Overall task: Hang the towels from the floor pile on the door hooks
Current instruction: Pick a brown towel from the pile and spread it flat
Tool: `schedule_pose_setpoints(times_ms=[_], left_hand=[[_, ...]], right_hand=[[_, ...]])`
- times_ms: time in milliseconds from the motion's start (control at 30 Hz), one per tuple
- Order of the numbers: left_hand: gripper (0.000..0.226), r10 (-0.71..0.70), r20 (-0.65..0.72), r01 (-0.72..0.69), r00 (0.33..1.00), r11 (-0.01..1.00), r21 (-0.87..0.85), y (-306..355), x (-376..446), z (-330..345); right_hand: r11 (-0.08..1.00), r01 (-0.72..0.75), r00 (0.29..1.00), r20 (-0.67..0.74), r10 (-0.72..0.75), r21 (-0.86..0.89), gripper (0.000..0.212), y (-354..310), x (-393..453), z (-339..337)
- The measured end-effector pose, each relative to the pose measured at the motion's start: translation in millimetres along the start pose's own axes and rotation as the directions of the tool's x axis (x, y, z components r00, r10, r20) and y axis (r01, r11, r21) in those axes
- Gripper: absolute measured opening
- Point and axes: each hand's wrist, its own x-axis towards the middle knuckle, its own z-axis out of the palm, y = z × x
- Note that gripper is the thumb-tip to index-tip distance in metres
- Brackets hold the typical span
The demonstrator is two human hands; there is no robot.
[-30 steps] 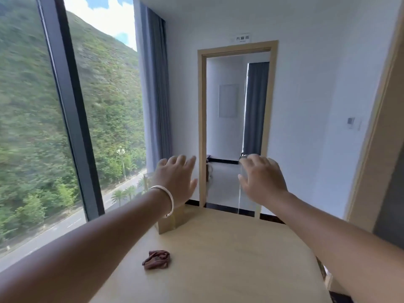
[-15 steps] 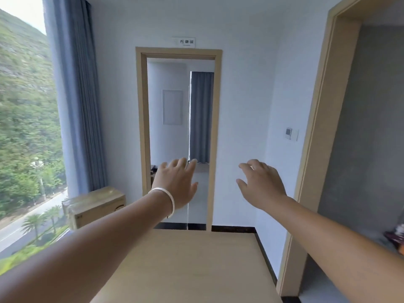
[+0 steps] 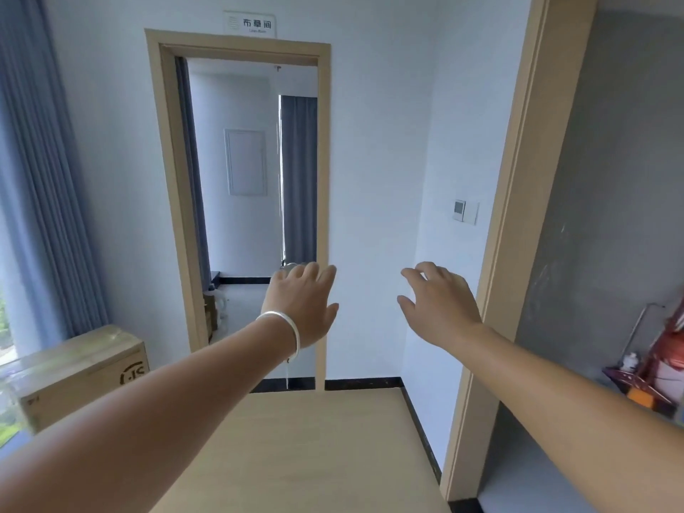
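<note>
Left hand (image 3: 299, 305): held out empty above the tabletop (image 3: 314, 457), fingers spread.
Right hand (image 3: 440, 305): likewise, nothing gripped.
Towels: none seen; probably being sought.

a pale wooden table (image 3: 318, 449) fills the lower middle of the view. straight ahead, a light wood door frame (image 3: 168, 187) stands open onto a farther room, where a white wall panel (image 3: 245, 162) and a grey curtain (image 3: 299, 179) show. a small sign (image 3: 250, 24) sits on the white wall just above the frame. at the left, a blue-grey curtain (image 3: 40, 179) hangs beside a window, with a cardboard box (image 3: 79, 375) below it. a wall switch (image 3: 465, 211) is mounted near a second wooden frame (image 3: 518, 216) at the right; beyond it stand a grey wall (image 3: 607, 179) and some red items (image 3: 666, 361), too blurred to tell.
</note>
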Motion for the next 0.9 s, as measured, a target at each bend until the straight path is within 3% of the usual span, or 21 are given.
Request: schedule_pose_setpoints(times_ms=[367, 733, 900], left_hand=[[0.058, -0.123, 0.064, 0.116, 0.99, 0.987, 0.111, 35.1, 131.5, 75.7], [0.058, -0.09, 0.149, 0.075, 0.985, 0.992, 0.102, 43.6, 235.7, 169.4], [0.056, -0.061, 0.114, 0.052, 0.992, 0.995, 0.081, 27.1, 310.0, 224.0]], right_hand=[[0.994, 0.055, 0.998, 0.002, -0.056, 0.092, 0.053, 103.4, 112.8, 88.2], [0.994, 0.017, 0.999, 0.035, -0.021, 0.104, 0.052, 167.5, 193.1, 171.2], [0.999, 0.004, 0.996, 0.088, -0.008, 0.049, 0.055, 186.8, 255.5, 213.3]])
